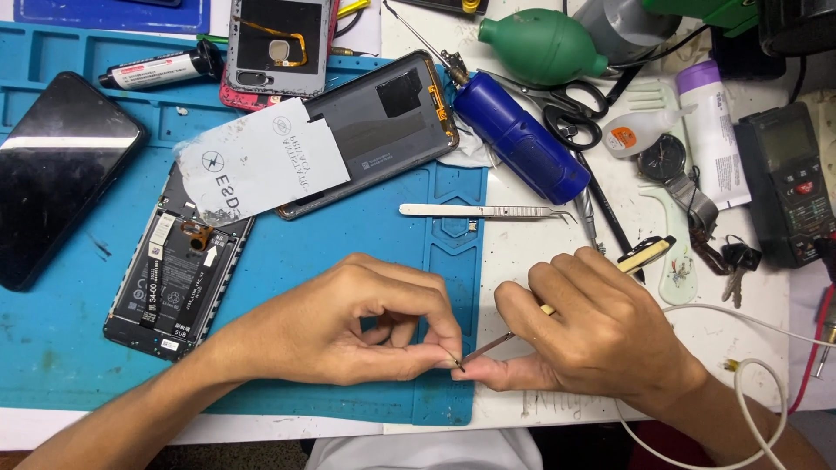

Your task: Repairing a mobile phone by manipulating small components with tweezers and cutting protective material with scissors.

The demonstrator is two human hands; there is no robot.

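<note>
A: Which step is this?

B: Fine work, low centre of the frame. The left hand pinches a tiny part, too small to identify, at its fingertips; the right hand grips a slim tool, tip touching that part.

A: And next?

B: I'd judge steadiness: hands braced on the counter.

A: Labels?

B: A white antistatic sheet upper left over an opened phone; a black tube with a red-and-white label above.
</note>
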